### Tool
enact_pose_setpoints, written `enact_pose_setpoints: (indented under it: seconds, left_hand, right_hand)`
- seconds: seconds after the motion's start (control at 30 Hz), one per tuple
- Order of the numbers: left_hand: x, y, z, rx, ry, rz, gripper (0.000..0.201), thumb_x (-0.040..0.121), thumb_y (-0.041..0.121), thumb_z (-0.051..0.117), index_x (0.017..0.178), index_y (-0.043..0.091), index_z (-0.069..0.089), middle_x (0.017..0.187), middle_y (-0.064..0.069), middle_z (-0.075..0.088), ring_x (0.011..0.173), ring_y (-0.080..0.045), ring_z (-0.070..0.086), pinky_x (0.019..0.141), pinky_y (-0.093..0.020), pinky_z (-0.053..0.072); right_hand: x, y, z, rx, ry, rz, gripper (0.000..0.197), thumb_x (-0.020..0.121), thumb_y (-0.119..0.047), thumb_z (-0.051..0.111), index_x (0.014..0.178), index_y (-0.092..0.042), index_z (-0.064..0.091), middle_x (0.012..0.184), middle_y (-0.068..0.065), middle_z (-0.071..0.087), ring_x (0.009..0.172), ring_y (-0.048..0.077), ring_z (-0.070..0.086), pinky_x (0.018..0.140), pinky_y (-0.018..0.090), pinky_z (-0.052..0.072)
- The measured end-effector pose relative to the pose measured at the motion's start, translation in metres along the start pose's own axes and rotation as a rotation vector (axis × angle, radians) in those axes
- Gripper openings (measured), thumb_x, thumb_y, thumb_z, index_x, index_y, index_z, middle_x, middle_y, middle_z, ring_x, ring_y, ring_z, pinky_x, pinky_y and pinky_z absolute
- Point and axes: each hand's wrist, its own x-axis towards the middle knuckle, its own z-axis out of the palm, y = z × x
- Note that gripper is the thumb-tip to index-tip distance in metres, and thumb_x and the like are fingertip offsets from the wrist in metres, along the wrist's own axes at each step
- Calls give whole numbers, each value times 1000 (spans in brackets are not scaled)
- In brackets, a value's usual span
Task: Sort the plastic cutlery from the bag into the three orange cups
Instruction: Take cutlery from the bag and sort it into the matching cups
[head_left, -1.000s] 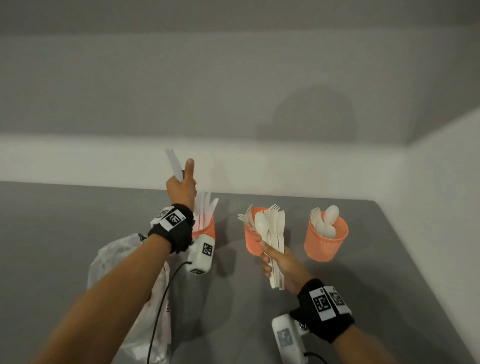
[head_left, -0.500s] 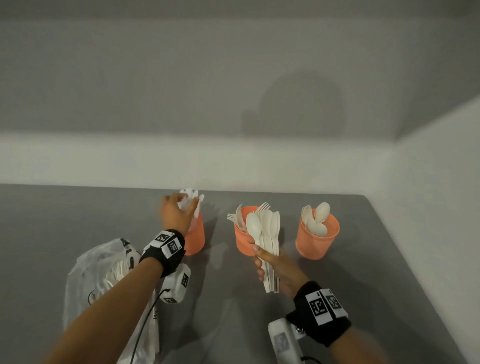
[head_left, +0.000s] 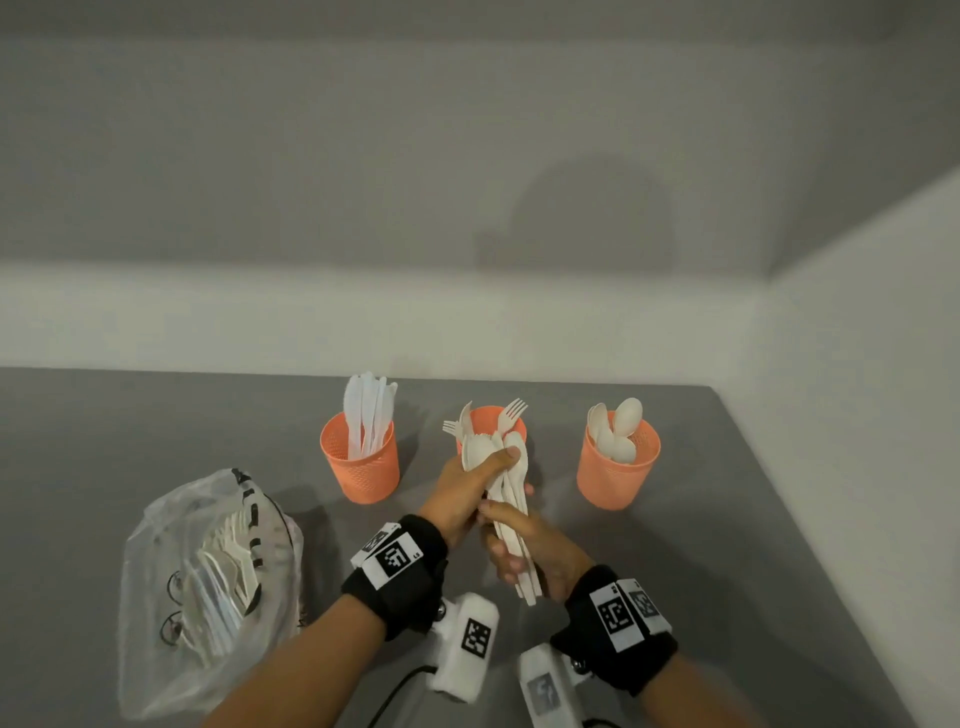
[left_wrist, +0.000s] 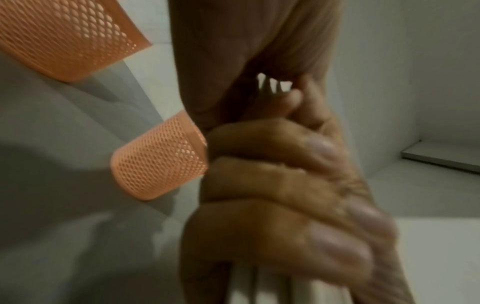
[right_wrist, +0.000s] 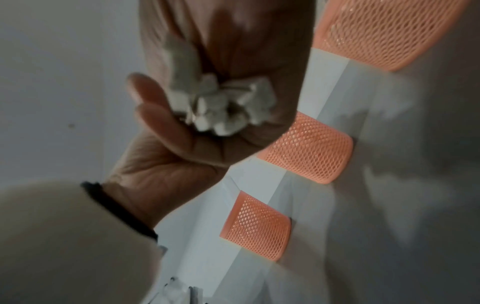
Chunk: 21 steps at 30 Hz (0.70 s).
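Three orange mesh cups stand in a row on the grey table: the left cup (head_left: 359, 467) holds knives, the middle cup (head_left: 488, 418) holds forks, the right cup (head_left: 618, 478) holds spoons. In front of the middle cup my right hand (head_left: 530, 556) grips a bundle of white cutlery (head_left: 517, 488) by its handles. My left hand (head_left: 462, 493) holds the same bundle higher up, thumb across the spoon bowls. The right wrist view shows the handle ends (right_wrist: 221, 102) sticking out of the fist. A clear plastic bag (head_left: 208, 587) with more cutlery lies at the left.
The table (head_left: 753, 545) ends at a white wall on the right and a low white ledge behind the cups. Cables and white wrist cameras hang below both forearms near the front edge. Bare grey surface lies between the bag and the cups.
My left hand lowered a knife into the left cup, let it go, then came across to the right and took hold of the bundle in my right hand.
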Motion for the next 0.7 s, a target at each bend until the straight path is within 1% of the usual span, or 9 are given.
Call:
enact_pose_setpoints:
  seconds: [0.1,0.17,0.23,0.3,0.33,0.4,0.5,0.6,0.7]
  left_hand:
    - [3,-2,8,114,119,72,26,89,18,58,103,-3,60,73,-10,66,50,-6,66,47,-15,49]
    - [6,-3,11,143,164,112,25,89,20,59,102,-1,60,79,-14,67,53,-7,66,50,-16,51]
    - [9,-5,10,168,146,110,29,89,27,58,103,2,60,92,-21,67,71,-18,68,69,-28,57]
    - [11,-8,7,163,109,70,36,88,31,59,108,2,59,100,-23,67,87,-28,66,85,-39,55]
    - [11,-11,5,138,103,53,37,88,31,59,109,1,59,98,-21,67,86,-28,66,84,-38,55]
    - [11,-15,2,93,115,50,32,88,28,59,102,0,60,90,-17,65,75,-21,64,72,-28,56]
    - [10,-19,0,104,135,64,19,90,24,58,89,5,61,83,-12,65,65,-14,62,62,-22,54]
    - [11,-19,0,191,159,79,19,94,19,49,85,7,59,78,-7,62,65,-14,58,60,-24,48]
    - [12,-21,2,224,186,84,21,96,16,42,88,3,57,77,-9,60,67,-18,55,62,-27,46]
  right_hand:
    - [-3,1,1,-102,110,-57,17,93,-14,51,77,-10,55,55,4,54,42,12,53,46,23,48]
    - [-3,2,1,-138,191,-110,19,94,-15,51,76,-11,55,55,4,53,41,12,53,45,23,48]
    - [-5,4,0,-114,221,-147,18,96,-19,48,80,-12,53,54,2,50,39,11,48,42,23,44]
    - [-6,6,-5,-19,206,-158,16,97,-24,45,90,-12,52,53,1,50,37,10,44,41,23,40]
    - [-5,7,-8,28,197,-155,17,97,-27,44,94,-12,52,53,1,50,36,10,42,40,22,39]
    - [-6,8,-13,55,192,-137,21,98,-31,43,100,-12,52,56,3,52,35,10,42,39,21,38]
    - [-8,9,-15,15,170,-131,24,97,-33,42,103,-13,54,60,4,57,37,10,46,40,21,40]
    - [-10,9,-14,2,158,-132,24,98,-33,41,103,-15,55,60,2,62,41,12,52,42,22,44]
    - [-10,10,-12,18,164,-137,27,99,-31,39,105,-10,56,60,1,66,42,12,54,44,23,47]
